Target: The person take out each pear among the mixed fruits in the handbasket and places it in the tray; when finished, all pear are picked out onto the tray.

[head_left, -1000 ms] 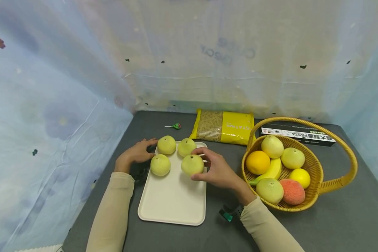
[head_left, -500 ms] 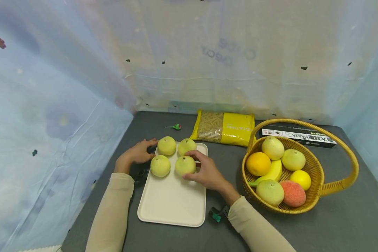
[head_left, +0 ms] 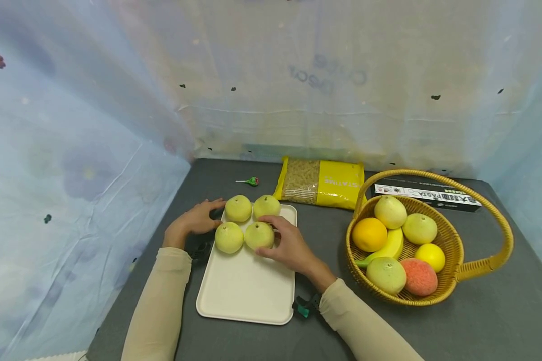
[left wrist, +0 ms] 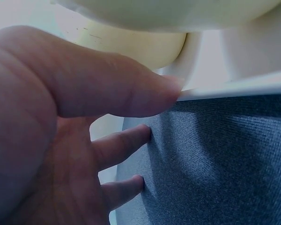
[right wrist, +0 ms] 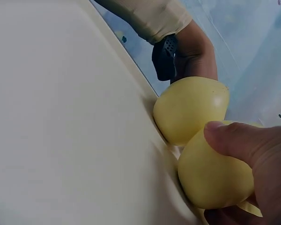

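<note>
A white tray (head_left: 246,296) lies on the dark table, bearing round yellow-green pears in two rows at its far end. My right hand (head_left: 290,246) holds the near-right pear (head_left: 259,235) between thumb and fingers. In the right wrist view that pear (right wrist: 215,173) sits on the tray against the near-left pear (right wrist: 192,110). Behind them are the far-left pear (head_left: 238,208) and the far-right pear (head_left: 266,206). At the tray's left edge rests my left hand (head_left: 197,219). Its thumb (left wrist: 126,89) touches the rim, with extended fingers (left wrist: 122,145) reaching down to the table.
To the right stands a wicker basket (head_left: 458,250) with a tall handle, holding pears, an orange, a banana, a yellow fruit and a peach. At the back lie a yellow pasta bag (head_left: 341,183), a black pasta box (head_left: 433,193) and a lollipop (head_left: 253,181).
My right hand has moved left and slightly down with its pear, bringing it next to the near-left pear on the tray. The left hand stays at the tray's edge.
</note>
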{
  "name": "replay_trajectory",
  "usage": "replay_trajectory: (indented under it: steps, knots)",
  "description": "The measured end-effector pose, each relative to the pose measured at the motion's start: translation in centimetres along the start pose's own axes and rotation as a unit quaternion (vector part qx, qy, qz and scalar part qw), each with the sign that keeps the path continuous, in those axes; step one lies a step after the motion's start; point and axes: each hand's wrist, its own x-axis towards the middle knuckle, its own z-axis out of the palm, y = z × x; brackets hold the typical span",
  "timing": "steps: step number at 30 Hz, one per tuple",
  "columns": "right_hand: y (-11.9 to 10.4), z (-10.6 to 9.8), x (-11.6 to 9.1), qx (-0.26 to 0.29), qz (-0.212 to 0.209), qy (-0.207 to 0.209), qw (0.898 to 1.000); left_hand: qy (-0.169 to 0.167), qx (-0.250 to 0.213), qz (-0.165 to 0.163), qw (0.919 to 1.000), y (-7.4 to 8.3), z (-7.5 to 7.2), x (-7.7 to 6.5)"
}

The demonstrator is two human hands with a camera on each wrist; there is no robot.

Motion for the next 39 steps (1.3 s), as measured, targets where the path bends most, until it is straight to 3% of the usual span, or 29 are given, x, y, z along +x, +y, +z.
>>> replay_trajectory:
  steps: [5, 10, 15, 21, 25, 30, 35, 39]
  knots:
    - [-0.3, -0.4, -0.6, -0.006, -0.012, 0.004, 1.000, 0.000, 0.000, -0.006, 1.0000, 0.1, 0.1, -0.1]
    - [-1.3, -2.4, -2.4, 0.015, -0.003, 0.004, 1.000, 0.001, 0.000, -0.007, 1.0000, 0.2, 0.1, -0.1]
    - [-2.8, -5.9, -5.2, 0.031, -0.015, -0.017, 0.999, 0.000, 0.004, -0.007, 1.0000, 0.1, 0.1, -0.2]
    - [-4.8, -11.9, -8.5, 0.039, -0.018, -0.037, 0.998, 0.000, 0.002, -0.009, 1.0000, 0.2, 0.1, -0.2]
    - [-5.3, -16.5, -10.4, -0.001, -0.009, -0.012, 1.000, -0.002, -0.002, -0.015, 0.9999, 0.1, 0.1, -0.3]
    - [-5.6, -21.1, -12.0, -0.055, 0.004, 0.056, 0.997, -0.003, 0.001, -0.018, 0.9998, 0.1, 0.1, -0.3]
    - [-5.5, -24.0, -12.5, -0.120, 0.037, 0.114, 0.985, -0.002, 0.005, -0.013, 0.9999, 0.2, 0.0, -0.1]
    - [-4.9, -25.4, -12.1, -0.174, 0.080, 0.135, 0.972, -0.002, 0.010, -0.009, 0.9999, 0.3, 0.0, -0.1]
